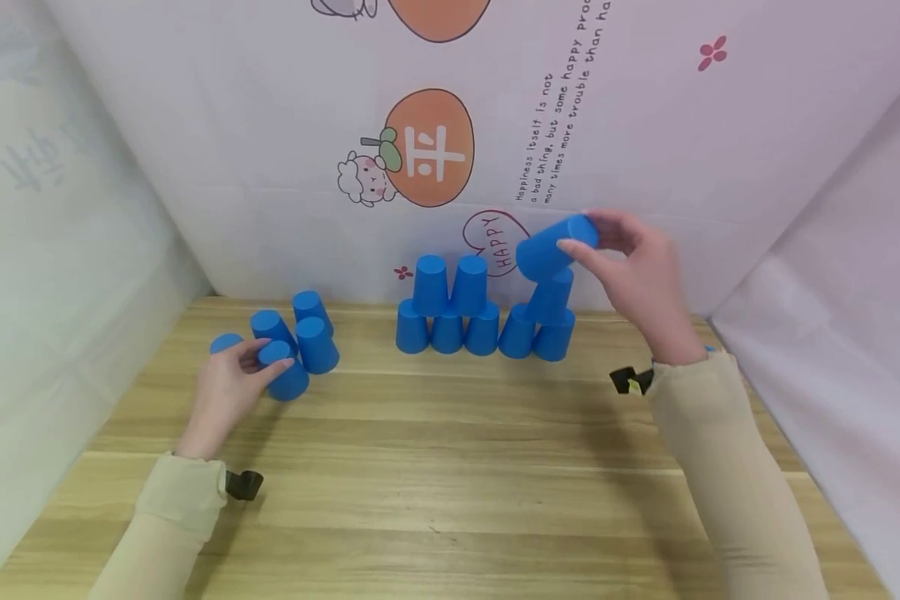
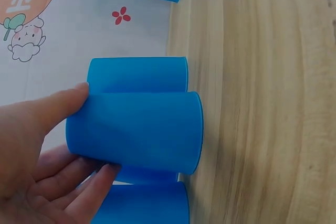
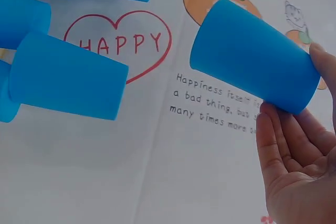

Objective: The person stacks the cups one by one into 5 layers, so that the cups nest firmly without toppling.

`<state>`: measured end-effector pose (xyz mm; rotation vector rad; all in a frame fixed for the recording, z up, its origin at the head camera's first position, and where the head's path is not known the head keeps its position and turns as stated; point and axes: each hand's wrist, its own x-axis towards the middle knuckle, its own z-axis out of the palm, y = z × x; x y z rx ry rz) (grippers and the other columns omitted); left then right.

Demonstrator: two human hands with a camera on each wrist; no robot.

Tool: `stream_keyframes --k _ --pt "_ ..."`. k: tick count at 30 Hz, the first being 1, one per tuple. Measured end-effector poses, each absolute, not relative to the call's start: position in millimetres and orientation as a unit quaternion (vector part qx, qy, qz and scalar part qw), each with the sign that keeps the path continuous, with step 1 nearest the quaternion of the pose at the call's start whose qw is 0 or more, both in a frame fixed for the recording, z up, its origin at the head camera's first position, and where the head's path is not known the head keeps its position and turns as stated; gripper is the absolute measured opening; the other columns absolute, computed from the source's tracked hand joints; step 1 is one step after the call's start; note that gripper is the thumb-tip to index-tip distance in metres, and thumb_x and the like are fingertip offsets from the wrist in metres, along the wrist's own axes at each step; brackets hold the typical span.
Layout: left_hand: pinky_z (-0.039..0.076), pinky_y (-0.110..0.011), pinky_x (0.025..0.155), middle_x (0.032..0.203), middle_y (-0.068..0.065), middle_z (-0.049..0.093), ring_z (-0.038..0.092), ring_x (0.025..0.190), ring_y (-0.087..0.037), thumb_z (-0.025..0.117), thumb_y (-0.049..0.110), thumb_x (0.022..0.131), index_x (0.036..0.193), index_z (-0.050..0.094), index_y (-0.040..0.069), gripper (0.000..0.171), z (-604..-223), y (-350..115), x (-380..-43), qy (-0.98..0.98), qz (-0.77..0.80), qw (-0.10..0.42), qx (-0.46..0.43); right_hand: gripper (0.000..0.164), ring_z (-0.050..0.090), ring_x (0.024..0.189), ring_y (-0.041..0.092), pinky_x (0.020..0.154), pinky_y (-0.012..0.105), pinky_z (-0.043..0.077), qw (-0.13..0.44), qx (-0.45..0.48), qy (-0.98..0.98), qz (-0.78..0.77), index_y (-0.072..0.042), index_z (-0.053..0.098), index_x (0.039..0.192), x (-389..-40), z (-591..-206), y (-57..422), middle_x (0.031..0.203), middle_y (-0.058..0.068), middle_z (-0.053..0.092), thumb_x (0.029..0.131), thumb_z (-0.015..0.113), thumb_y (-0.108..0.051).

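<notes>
In the head view my right hand point(image 1: 641, 271) pinches a blue cup point(image 1: 543, 252) near its narrow closed end and holds it tilted, wide end to the left. Just beneath it is an upper cup point(image 1: 552, 297) of the stack, set upside down across two others. In the right wrist view the held cup point(image 3: 254, 56) stands apart from that stacked cup point(image 3: 68, 77). My left hand point(image 1: 228, 383) grips another upside-down cup point(image 1: 288, 382) at the left, thumb and fingers on opposite sides near its top. The left wrist view has this cup point(image 2: 136, 129) in front of other cups.
Several more upside-down blue cups point(image 1: 318, 350) stand close around my left hand. Mid-table, a bottom row of cups point(image 1: 447, 333) carries two upper cups point(image 1: 431, 287) left of the stack's right part. Behind the wooden table point(image 1: 435, 483) rises a printed white cloth point(image 1: 270, 125).
</notes>
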<state>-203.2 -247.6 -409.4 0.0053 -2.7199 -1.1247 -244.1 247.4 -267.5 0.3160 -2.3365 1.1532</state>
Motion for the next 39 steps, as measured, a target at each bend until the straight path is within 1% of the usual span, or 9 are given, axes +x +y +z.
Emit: stream_keyframes --k 3,7,11,14,21,28,35,39 --pt "0.055 -0.056 0.089 0.123 -0.032 0.063 0.065 0.109 -0.046 0.071 0.046 0.096 0.138 0.056 -0.01 0.071 -409.2 -248.3 -203.5 -0.92 -0.379 0.096 0.003 0.063 0.065 0.112 0.02 0.103 0.036 0.05 0.23 0.103 -0.871 0.422 -0.011 0.062 0.139 -262.4 -262.2 239.7 0.129 0.006 0.068 0.09 0.076 -0.048" --pt "0.055 -0.055 0.09 0.124 -0.033 0.063 0.065 0.11 -0.046 0.071 0.044 0.096 0.138 0.055 -0.01 0.071 -409.0 -248.6 -204.2 -0.92 -0.381 0.093 0.003 0.069 0.065 0.113 0.024 0.101 0.04 0.051 0.187 0.091 -0.889 0.407 -0.01 0.059 0.143 -287.0 -267.3 232.6 0.131 0.008 0.066 0.09 0.074 -0.052" --pt "0.055 -0.055 0.091 0.125 -0.033 0.062 0.064 0.111 -0.046 0.071 0.044 0.096 0.139 0.055 -0.01 0.071 -409.1 -248.2 -205.0 -0.918 -0.386 0.091 0.005 0.069 0.064 0.114 0.026 0.1 0.043 0.052 0.154 0.092 -0.906 0.384 -0.01 0.058 0.143 -305.3 -279.0 228.8 0.132 0.01 0.065 0.091 0.074 -0.051" --pt "0.055 -0.055 0.091 0.125 -0.033 0.062 0.064 0.111 -0.046 0.071 0.043 0.096 0.139 0.054 -0.01 0.07 -409.4 -248.0 -205.4 -0.917 -0.389 0.091 0.005 0.065 0.062 0.115 0.027 0.1 0.045 0.052 0.14 0.102 -0.91 0.378 -0.009 0.061 0.14 -314.2 -288.5 227.4 0.131 0.01 0.065 0.09 0.076 -0.049" --pt "0.054 -0.055 0.091 0.126 -0.033 0.062 0.064 0.111 -0.046 0.071 0.043 0.096 0.14 0.054 -0.01 0.071 -409.0 -249.0 -204.9 -0.914 -0.396 0.088 0.003 0.06 0.061 0.118 0.03 0.1 0.05 0.05 0.097 0.125 -0.923 0.352 -0.007 0.065 0.133 -319.9 -309.4 222.3 0.129 0.011 0.066 0.089 0.078 -0.046" --pt "0.054 -0.055 0.091 0.127 -0.034 0.061 0.064 0.112 -0.047 0.072 0.042 0.096 0.14 0.053 -0.01 0.071 -408.4 -250.5 -205.3 -0.914 -0.397 0.084 0.002 0.057 0.063 0.112 0.034 0.094 0.051 0.053 0.089 0.132 -0.933 0.324 -0.004 0.067 0.13 -319.4 -318.5 217.1 0.12 0.015 0.069 0.089 0.08 -0.042" --pt "0.055 -0.055 0.09 0.125 -0.033 0.062 0.065 0.111 -0.046 0.072 0.042 0.096 0.139 0.054 -0.011 0.071 -408.4 -250.9 -205.7 -0.916 -0.391 0.086 -0.004 0.056 0.062 0.112 0.033 0.094 0.051 0.053 0.08 0.132 -0.938 0.31 -0.004 0.067 0.13 -322.8 -323.7 215.3 0.122 0.015 0.068 0.09 0.079 -0.041" --pt "0.055 -0.055 0.09 0.125 -0.033 0.062 0.064 0.111 -0.046 0.072 0.043 0.095 0.139 0.054 -0.011 0.071 -407.7 -250.7 -205.2 -0.916 -0.392 0.084 -0.005 0.061 0.062 0.114 0.033 0.096 0.052 0.052 0.08 0.135 -0.938 0.309 -0.003 0.065 0.134 -323.3 -324.9 215.7 0.126 0.015 0.067 0.09 0.079 -0.042"
